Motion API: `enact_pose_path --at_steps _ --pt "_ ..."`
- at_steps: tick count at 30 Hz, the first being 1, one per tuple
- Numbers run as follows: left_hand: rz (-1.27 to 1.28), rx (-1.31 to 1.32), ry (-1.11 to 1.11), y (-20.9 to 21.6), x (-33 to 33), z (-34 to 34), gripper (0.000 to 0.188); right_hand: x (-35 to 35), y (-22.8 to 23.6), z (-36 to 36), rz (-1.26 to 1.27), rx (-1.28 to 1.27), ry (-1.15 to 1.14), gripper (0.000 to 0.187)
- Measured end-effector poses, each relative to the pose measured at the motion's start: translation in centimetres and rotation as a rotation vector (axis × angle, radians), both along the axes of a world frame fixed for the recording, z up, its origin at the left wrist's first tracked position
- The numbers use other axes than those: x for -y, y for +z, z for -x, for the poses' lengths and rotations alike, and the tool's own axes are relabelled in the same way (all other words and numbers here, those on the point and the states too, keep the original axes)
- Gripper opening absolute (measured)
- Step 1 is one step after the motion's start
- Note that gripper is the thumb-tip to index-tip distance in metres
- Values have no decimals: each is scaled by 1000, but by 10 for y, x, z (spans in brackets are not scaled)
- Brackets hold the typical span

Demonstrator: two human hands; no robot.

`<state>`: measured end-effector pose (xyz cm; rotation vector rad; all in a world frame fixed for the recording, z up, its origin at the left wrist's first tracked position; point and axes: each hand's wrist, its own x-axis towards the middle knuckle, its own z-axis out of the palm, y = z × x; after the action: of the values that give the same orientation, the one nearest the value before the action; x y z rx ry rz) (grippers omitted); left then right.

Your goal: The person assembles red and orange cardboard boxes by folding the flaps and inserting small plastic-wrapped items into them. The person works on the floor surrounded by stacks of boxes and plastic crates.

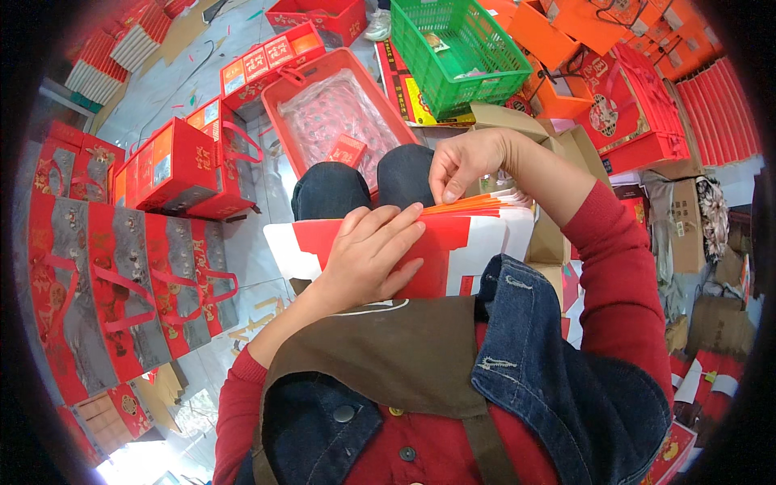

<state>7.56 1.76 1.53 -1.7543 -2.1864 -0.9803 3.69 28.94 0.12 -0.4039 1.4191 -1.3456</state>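
Note:
A stack of flat red-and-white card sheets leans on my lap, with several orange edges fanned out along its top right. My left hand lies flat over the front sheet, fingers stretched out. At the top edge, my right hand has thumb and forefinger pinched on an orange card sheet; exactly how many sheets it grips I cannot tell. Beyond my knees sits a red plastic crate lined with clear film, holding pink patterned items and a small red box.
A green basket stands ahead, with orange boxes to its right. An open cardboard box is beside my right forearm. Red gift boxes and rows of red-and-grey gift bags with ribbon handles fill the left. Cardboard scraps litter the floor.

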Motion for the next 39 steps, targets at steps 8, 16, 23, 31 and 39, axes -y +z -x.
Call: enact_pose_path --at_steps 8,16,23,31,39 --pt "41 67 -16 -4 -4 5 46 14 33 -1 -515 -991 -51 11" --pt "91 360 161 -48 -3 22 63 5 84 14 -316 -1111 -1081 12" --pt "-982 1579 123 21 1 64 34 61 53 -9 -70 -755 -1285 9" --pt "-437 989 407 34 12 61 25 108 140 10 -301 -1887 -665 40" --pt "-356 1160 -6 37 22 67 60 102 183 24 -318 -1648 -81 20"
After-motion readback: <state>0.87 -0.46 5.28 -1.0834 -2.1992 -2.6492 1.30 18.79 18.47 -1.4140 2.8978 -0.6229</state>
